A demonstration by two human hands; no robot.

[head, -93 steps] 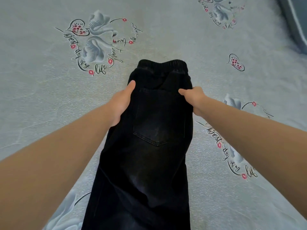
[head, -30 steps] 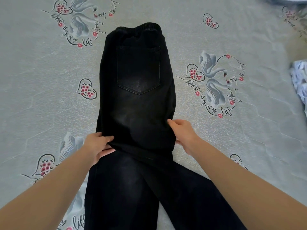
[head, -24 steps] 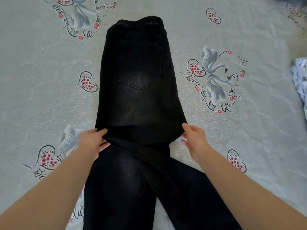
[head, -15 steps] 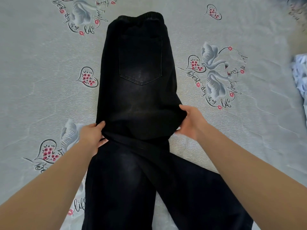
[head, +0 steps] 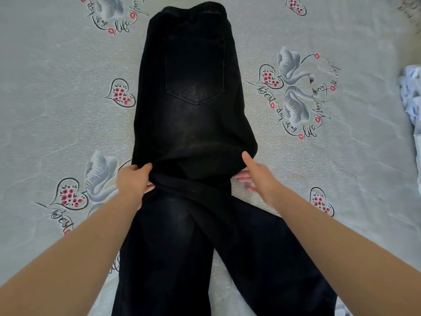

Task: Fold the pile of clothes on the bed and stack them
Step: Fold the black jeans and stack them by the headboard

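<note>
- Head view shows a pair of black jeans (head: 193, 124) lying lengthwise on the printed bed sheet (head: 57, 110), waistband at the far end, back pocket up, and the two legs splaying apart towards the near edge.
- Three seconds back both hands were up beside the waistband; now they sit lower, at the crease where the seat meets the legs.
- The left hand (head: 134, 179) pinches a fold of denim at the left edge, thumb on top and fingers tucked beneath.
- The right hand (head: 257, 176) has changed most: half a second ago it clutched the bulging right edge, and now its fingers lie nearly straight, thumb touching the cloth, the rest resting on the sheet just beside it. Whether any fingertip is under the fabric I cannot tell, as the denim shadows them.
- My reading: the upper half is smoothed and squared, so the legs are next to be brought together before the lengthwise fold.
- A pale bundle of clothes (head: 410, 94), probably the waiting pile, shows at the right frame edge, well apart.
</note>
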